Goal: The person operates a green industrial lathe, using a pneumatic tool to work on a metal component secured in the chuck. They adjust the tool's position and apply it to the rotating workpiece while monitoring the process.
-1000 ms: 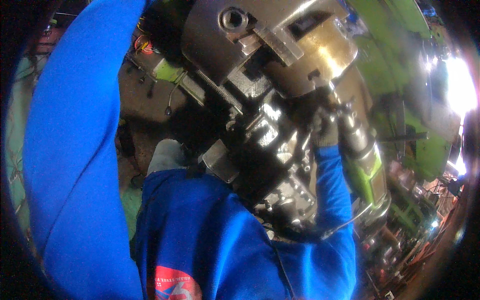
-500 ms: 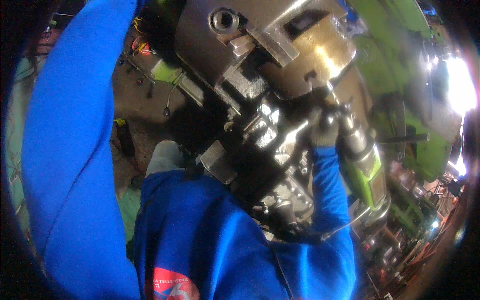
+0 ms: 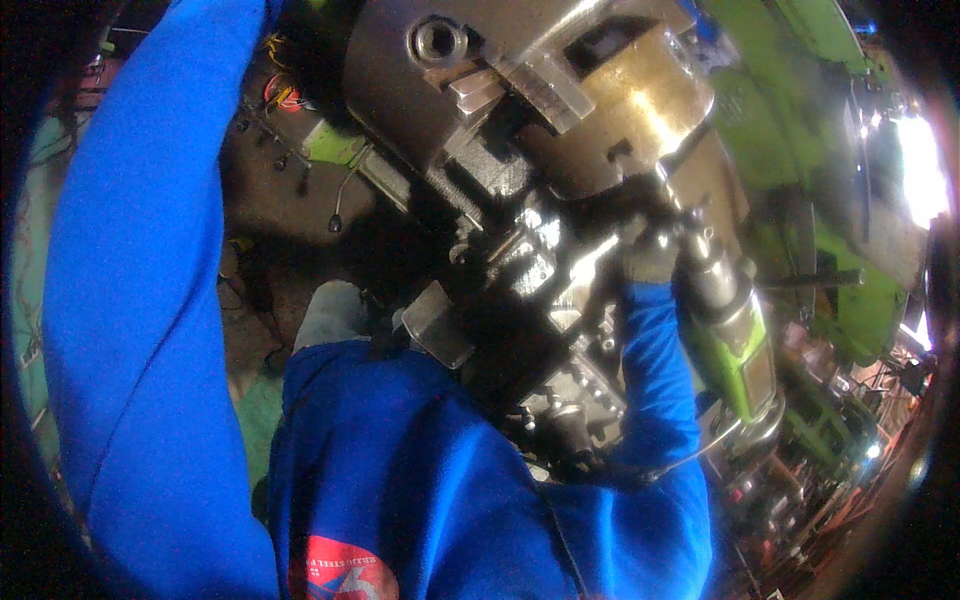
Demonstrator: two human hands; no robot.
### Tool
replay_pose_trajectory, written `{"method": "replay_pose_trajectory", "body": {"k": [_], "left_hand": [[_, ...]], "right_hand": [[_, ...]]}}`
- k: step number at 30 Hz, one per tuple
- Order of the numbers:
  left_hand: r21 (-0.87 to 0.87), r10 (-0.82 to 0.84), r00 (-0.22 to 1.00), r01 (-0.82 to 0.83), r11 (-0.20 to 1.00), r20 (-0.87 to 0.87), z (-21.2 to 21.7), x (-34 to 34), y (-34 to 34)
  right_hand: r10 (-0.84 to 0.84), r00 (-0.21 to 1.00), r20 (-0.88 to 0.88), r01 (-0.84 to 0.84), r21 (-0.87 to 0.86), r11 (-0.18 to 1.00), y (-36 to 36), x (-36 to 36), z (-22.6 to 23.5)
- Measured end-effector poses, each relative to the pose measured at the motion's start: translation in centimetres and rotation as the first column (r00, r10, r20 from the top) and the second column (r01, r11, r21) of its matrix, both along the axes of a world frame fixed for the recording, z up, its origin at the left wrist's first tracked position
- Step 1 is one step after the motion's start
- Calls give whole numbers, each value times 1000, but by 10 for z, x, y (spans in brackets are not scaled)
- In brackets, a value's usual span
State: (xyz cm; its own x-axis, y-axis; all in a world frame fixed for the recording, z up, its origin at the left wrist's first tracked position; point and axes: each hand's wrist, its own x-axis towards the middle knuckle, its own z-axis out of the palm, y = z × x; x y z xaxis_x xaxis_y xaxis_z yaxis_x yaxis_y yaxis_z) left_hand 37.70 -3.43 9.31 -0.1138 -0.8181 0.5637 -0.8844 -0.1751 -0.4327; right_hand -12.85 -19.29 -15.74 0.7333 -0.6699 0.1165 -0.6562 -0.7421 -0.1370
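Observation:
My right hand (image 3: 650,257), in a pale glove, is beside a slim metal drill bit (image 3: 670,190) and the steel drill chuck (image 3: 710,275) of a lathe. Shadow and blur hide its fingers, so whether it grips anything cannot be made out. Above it is the large steel lathe chuck (image 3: 395,95), with a stepped jaw (image 3: 548,92) next to a shiny, brass-toned face (image 3: 655,105). My left arm (image 3: 150,270), in a blue sleeve, stretches up past the top edge; the left hand is out of view.
A green tailstock (image 3: 735,350) stands right of my right forearm, with a bar-like handle (image 3: 820,278) beyond it. The metal tool carriage (image 3: 570,400) lies between my body and the chuck. Green machine panels (image 3: 780,120) and a lever (image 3: 336,215) flank the work area.
The big chuck's socket and jaw sit slightly farther left than before. My right hand stays in nearly the same place beside the drill bit.

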Motion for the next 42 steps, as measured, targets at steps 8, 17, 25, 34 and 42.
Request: {"method": "replay_pose_trajectory", "body": {"k": [8, 17, 25, 34, 42], "left_hand": [[85, 145, 989, -143, 986, -18, 2, -6, -1], [-2, 2, 1000, -2, 1000, -18, -2, 2, 3], [42, 76, 997, -76, 996, -20, -2, 1, 1], [30, 80, 997, -79, 996, -8, -1, 1, 2], [1, -33, 999, 33, 999, -29, -2, 1, 3]], "right_hand": [[73, 997, -27, -73, 0, 997, -3, 1, 3], [127, 984, 123, -112, -126, 986, -1, 15, 4], [198, 969, 151, -172, -169, 971, 3, 34, 23], [24, 975, 221, -50, 110, 993, 20, 23, 14], [-136, 882, 451, -103, 467, 878, 33, 36, 36]]}}
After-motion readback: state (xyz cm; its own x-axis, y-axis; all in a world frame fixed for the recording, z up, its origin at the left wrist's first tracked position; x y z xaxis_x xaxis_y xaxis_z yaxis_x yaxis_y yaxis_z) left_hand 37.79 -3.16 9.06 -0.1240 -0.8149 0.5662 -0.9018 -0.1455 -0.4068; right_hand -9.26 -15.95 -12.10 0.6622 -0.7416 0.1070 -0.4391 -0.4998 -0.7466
